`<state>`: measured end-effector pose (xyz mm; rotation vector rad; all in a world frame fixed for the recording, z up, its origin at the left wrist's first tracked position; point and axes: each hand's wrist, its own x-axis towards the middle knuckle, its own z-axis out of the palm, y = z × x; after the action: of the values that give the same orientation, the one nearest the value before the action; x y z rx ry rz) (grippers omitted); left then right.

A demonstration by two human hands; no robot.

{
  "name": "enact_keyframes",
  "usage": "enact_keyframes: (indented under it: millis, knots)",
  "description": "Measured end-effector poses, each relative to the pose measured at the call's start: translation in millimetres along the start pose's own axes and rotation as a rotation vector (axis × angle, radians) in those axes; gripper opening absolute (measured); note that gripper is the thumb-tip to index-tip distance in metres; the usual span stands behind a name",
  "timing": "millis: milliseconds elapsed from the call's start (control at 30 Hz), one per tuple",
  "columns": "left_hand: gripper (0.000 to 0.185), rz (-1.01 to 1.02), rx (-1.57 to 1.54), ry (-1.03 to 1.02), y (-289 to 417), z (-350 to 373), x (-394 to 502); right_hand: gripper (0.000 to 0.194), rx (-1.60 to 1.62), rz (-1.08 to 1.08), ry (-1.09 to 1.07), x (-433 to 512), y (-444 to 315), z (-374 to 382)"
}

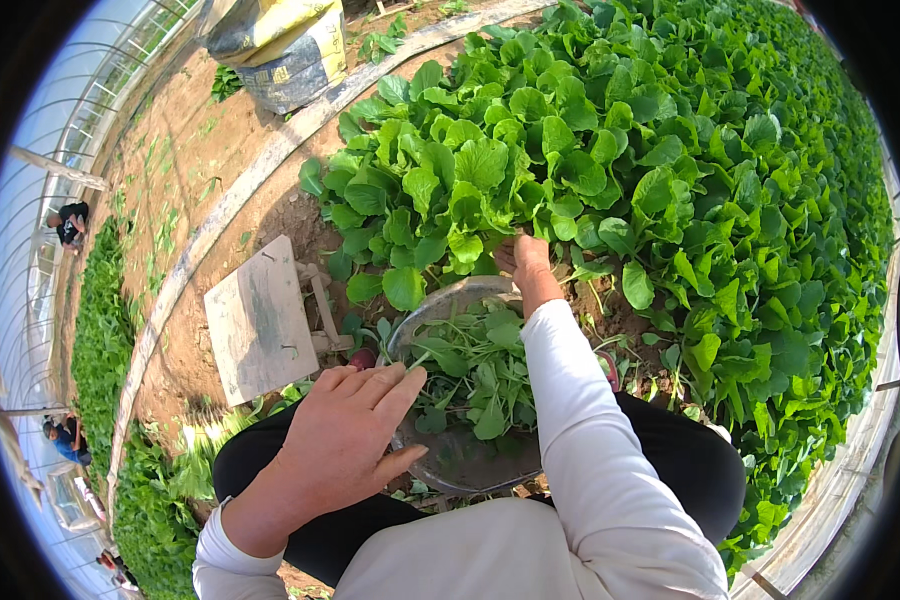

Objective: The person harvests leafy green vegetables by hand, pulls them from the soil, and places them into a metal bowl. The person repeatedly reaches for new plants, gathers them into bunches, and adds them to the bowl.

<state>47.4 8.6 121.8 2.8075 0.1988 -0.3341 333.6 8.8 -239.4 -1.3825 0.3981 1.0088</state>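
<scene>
My left hand (360, 424) hovers over the left side of a round metal basin (461, 289), palm down, with its thumb spread from the fingers. A pale stem shows at its fingertips; it does not look gripped. Loose green leaves (484, 367) with thin stems lie in the basin between my knees. Beyond the basin's far rim, my right hand (526, 262) reaches in at the base of the growing leafy greens (480, 169). Leaves cover part of its fingers, so whether they grip a stem is hidden.
A small wooden stool (262, 322) lies tipped at the left, nails showing. Pulled greens (210, 442) are piled beside my left knee. A pale strip (217, 225) borders the bed. A printed sack (289, 60) stands beyond it. Other people (69, 225) crouch far left.
</scene>
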Motion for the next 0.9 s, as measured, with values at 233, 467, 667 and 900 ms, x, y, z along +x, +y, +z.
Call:
enact_keyframes:
  millis: [233, 467, 667, 900]
  knots:
    - [0.078, -0.028, 0.163, -0.174, -21, 27, 23, 0.078, -0.114, -0.167, -0.058, 9, 13, 129]
    - [0.076, -0.02, 0.135, -0.231, -34, 31, 43, 0.032, 0.288, -0.217, 0.156, -40, 20, 77]
    - [0.075, -0.01, 0.116, -0.257, -36, 34, 52, 0.018, 0.063, -0.229, 0.552, 21, 6, -27]
    - [0.075, -0.033, 0.115, -0.303, -38, 40, 56, 0.025, -0.145, 0.104, 0.205, 60, -11, -12]
